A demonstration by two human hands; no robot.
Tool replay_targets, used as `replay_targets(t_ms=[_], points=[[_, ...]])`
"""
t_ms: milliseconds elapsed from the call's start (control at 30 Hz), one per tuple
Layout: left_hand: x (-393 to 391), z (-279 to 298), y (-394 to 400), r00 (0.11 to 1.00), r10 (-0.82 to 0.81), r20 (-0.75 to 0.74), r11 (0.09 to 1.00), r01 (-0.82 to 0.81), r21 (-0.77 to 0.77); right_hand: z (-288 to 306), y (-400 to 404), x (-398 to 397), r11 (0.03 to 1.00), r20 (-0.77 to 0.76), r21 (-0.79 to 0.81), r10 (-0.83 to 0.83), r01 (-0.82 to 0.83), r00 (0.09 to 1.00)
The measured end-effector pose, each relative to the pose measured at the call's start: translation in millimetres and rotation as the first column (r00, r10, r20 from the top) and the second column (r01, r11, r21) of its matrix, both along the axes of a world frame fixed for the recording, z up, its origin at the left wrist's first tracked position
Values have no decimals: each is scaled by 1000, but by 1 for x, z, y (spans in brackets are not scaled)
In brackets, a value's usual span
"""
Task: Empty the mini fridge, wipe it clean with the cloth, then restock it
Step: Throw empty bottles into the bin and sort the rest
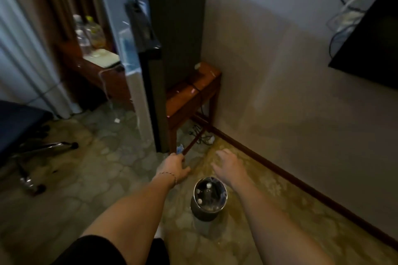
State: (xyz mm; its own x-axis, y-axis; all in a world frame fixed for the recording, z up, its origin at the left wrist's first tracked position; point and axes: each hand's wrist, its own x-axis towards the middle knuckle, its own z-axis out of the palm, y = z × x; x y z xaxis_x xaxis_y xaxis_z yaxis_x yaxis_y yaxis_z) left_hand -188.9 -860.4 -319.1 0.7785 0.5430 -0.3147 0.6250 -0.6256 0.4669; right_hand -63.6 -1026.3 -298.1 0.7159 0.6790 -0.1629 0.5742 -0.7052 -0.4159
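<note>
Mini fridge (176, 28) sits at 12 o'clock on a low wooden bench (193, 92) against the wall, door (137, 66) swung open toward the camera, edge-on; interior not visible from here. Left hand (174, 165) is low at 6 o'clock, fingers curled round a small blue-white item (180, 148), possibly the cloth, too blurred to confirm. Right hand (228, 168) is just beside it at 5 o'clock, fingers loose and spread, grasping nothing, hovering over the carpet. Round metal bin (207, 198) stands on the floor between the 2 forearms, directly below the hands; contents look like bottles and scraps, hard to tell. At 10 o'clock, a second wooden bench (94, 71) left of the fridge carries 2 clear bottles (83, 34) and a white tray (103, 57). Office chair (23, 131) at 9 o'clock. Cables and a plug (202, 136) lie on the floor under the fridge bench. Dark TV (370, 34) on the wall at 2 o'clock.
</note>
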Motion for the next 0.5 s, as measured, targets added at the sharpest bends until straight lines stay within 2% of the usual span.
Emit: replay_targets(t_ms=[200, 333, 500], points=[[-89, 63, 32, 985, 154, 77, 987, -158, 43, 64, 50, -69, 969, 77, 15, 243, -245, 967], [-154, 84, 71, 964, 249, 93, 961, -258, 100, 85, 110, -136, 901, 137, 19, 427, -433, 894], [-206, 109, 137, 941, 315, 122, 934, -330, 135, 111, 197, -186, 871, 156, 86, 468, -484, 870]])
